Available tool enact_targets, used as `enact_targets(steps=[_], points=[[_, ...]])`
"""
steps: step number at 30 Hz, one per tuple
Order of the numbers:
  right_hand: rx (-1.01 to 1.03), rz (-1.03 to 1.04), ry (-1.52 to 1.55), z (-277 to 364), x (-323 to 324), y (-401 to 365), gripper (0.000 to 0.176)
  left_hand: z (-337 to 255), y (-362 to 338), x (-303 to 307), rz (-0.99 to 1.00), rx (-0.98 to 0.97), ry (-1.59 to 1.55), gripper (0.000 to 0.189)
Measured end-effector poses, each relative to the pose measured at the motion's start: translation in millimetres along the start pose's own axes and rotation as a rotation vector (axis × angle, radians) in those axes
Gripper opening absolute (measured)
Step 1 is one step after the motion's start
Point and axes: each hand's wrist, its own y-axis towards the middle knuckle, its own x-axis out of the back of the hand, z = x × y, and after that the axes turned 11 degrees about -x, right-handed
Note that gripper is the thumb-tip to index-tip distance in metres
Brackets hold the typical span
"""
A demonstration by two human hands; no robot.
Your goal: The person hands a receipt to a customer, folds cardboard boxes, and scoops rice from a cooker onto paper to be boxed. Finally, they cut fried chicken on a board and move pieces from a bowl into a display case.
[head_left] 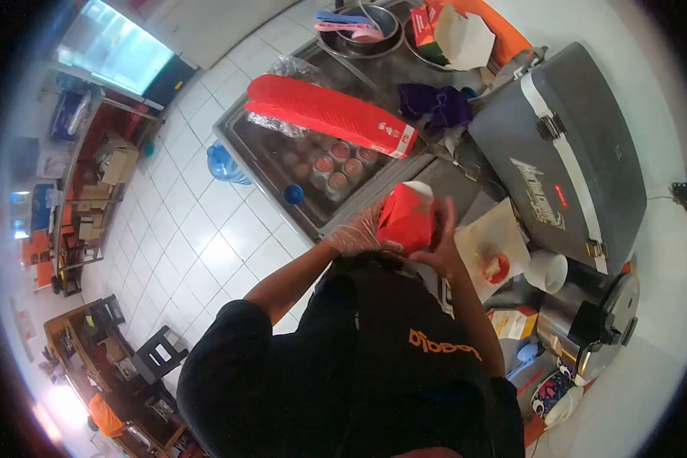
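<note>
Close in front of my apron, both hands are on a red paper food box (406,220) with a whitish top end. My left hand (359,230), in a thin clear plastic glove, grips its left side. My right hand (443,243) is curled around the right side, with some fingertips hidden behind it. A long nested stack of red paper boxes (324,114) lies across the metal counter ahead. Several small clear cups with reddish contents (337,166) stand below that stack, beside a blue lid (293,194).
To the right are a large grey strapped case (565,160), brown paper with red sauce (496,263), a white cup (546,272) and a steel cooker (588,320). Metal bowls (359,34) with utensils stand at the back. A blue water bottle (225,164) is beside the counter.
</note>
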Motion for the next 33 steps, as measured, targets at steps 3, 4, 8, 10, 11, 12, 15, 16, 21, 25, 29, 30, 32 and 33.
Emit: enact_targets(steps=[3,4,8,10,11,12,15,16,21,25,29,30,32,33], points=[[0.012,-0.032,0.243,21.7,-0.9,0.9,0.126,-8.0,10.8,6.1,0.077,-0.102,0.356,0.11],[-0.084,-0.056,0.283,29.0,-2.6,2.5,0.126,-9.9,13.0,10.4,0.074,-0.104,0.362,0.11],[0.009,-0.294,0.3,27.7,5.5,0.3,0.111,-1.1,45.7,57.4,-0.366,-0.146,-0.047,0.086],[-0.054,-0.379,0.291,0.4,27.2,-10.2,0.1,15.4,72.4,90.7,-1.215,-0.121,-0.525,0.053],[-0.119,-0.448,0.288,-8.3,35.5,-15.6,0.09,15.2,84.0,97.9,-1.204,-0.123,-0.53,0.053],[-0.108,-0.453,0.285,-9.2,38.0,-20.8,0.09,12.3,95.5,105.2,-1.134,-0.127,-0.645,0.051],[-0.11,-0.543,0.355,-20.3,43.8,-43.8,0.074,21.3,130.9,118.6,-1.1,-0.349,-0.696,0.049],[-0.089,-0.609,0.306,-36.4,47.2,-51.6,0.075,28.6,140.4,129.6,-1.059,-0.353,-0.793,0.05],[-0.02,-0.717,0.447,-39.5,39.5,-83.7,0.078,-2.8,160.2,117.0,-1.15,-0.314,-0.909,0.055],[-0.107,-0.812,0.453,-31.8,30.6,-96.7,0.078,-0.6,154.8,107.1,-1.265,-0.535,-0.681,0.067],[-0.035,-0.917,0.448,-49.9,37.7,-103.8,0.082,17.1,147.1,111.3,-1.2,-0.554,-0.605,0.07],[-0.075,-0.968,0.399,-49.5,40.4,-102.9,0.083,17.8,144.8,108.3,-1.195,-0.553,-0.606,0.07],[-0.081,-0.954,0.38,-46.9,46.4,-102.9,0.082,17.9,140.1,101.4,-1.164,-0.612,-0.495,0.073],[-0.089,-0.936,0.363,-40.5,48.5,-101.0,0.081,17.4,135.5,96.5,-1.16,-0.617,-0.498,0.073]])
